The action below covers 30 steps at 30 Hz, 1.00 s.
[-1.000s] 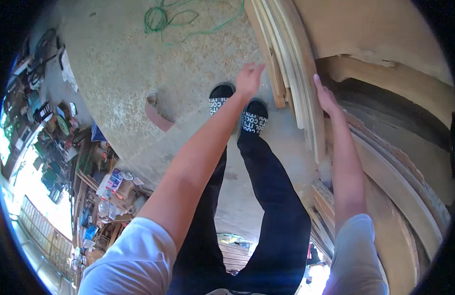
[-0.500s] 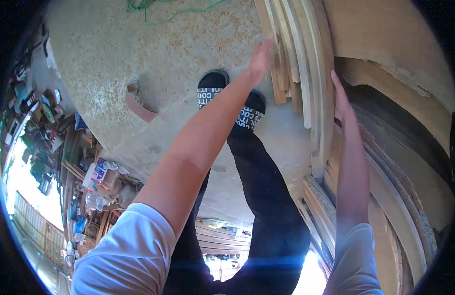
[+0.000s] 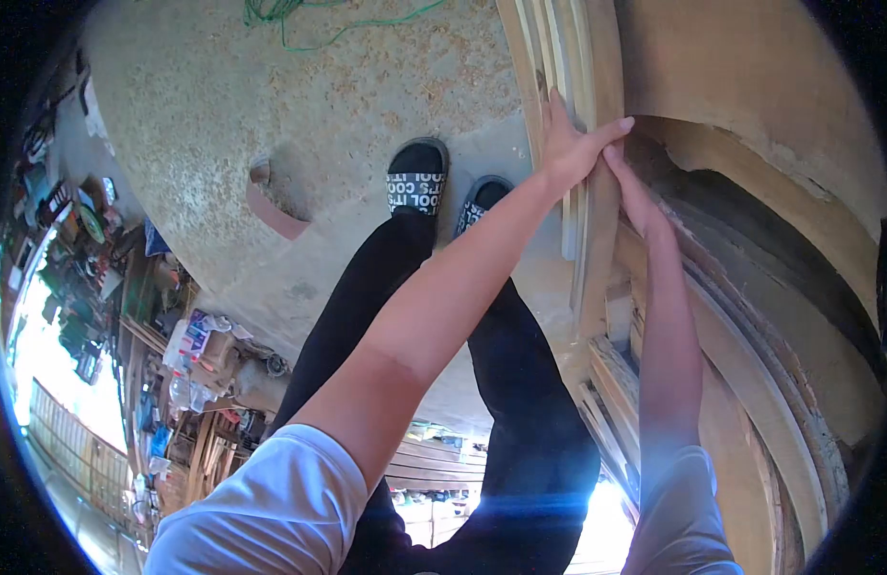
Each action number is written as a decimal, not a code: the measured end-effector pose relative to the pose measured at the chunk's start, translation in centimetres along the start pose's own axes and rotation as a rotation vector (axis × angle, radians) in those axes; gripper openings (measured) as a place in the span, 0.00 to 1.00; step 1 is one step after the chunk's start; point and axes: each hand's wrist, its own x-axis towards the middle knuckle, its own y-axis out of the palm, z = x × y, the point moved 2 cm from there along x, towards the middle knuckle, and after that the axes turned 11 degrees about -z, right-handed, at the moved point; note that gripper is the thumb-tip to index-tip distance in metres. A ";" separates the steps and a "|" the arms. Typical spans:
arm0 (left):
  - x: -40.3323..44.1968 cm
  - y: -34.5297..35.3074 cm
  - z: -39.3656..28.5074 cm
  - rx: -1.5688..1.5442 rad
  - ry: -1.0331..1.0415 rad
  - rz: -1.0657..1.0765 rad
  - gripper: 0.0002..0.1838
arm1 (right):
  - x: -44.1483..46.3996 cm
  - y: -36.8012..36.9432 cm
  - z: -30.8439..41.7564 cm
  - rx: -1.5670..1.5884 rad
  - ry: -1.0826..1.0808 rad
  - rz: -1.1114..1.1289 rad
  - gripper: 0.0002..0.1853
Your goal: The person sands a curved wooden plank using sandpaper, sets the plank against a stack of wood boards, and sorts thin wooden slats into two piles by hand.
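My left hand (image 3: 570, 153) lies across the edges of a stack of long, curved wooden boards (image 3: 585, 240), its thumb stretched toward the right side and a finger pointing up along the boards. Its fingers are spread; some are hidden behind the hand. My right hand (image 3: 637, 199) is open beside the stack's right face, its fingertips close to the thumb of the left hand. Large brown curved panels (image 3: 740, 57) stand to the right of both hands.
Two feet in black slides (image 3: 417, 177) stand on the dusty concrete floor (image 3: 204, 144). A curved brown offcut (image 3: 274, 212) and a green cord (image 3: 367, 31) lie on it. Bags and scrap (image 3: 204, 355) are piled at left. Shorter timber pieces (image 3: 616, 383) lie below the stack.
My left hand has moved right, from beside the boards onto their edges. The upper part of the stack has shifted slightly left, and my right hand has moved left with it.
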 end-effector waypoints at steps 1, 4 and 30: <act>-0.2 0.0 -0.3 -0.042 -0.033 -0.005 0.77 | 1.4 -0.3 -0.6 0.072 -0.043 -0.011 0.51; -0.2 0.0 -1.6 -0.078 -0.062 -0.026 0.79 | 1.5 0.0 0.6 0.368 -0.016 -0.048 0.49; -2.6 -9.2 -5.7 0.216 -0.021 -0.181 0.72 | -4.5 8.7 6.6 0.764 0.081 -0.062 0.37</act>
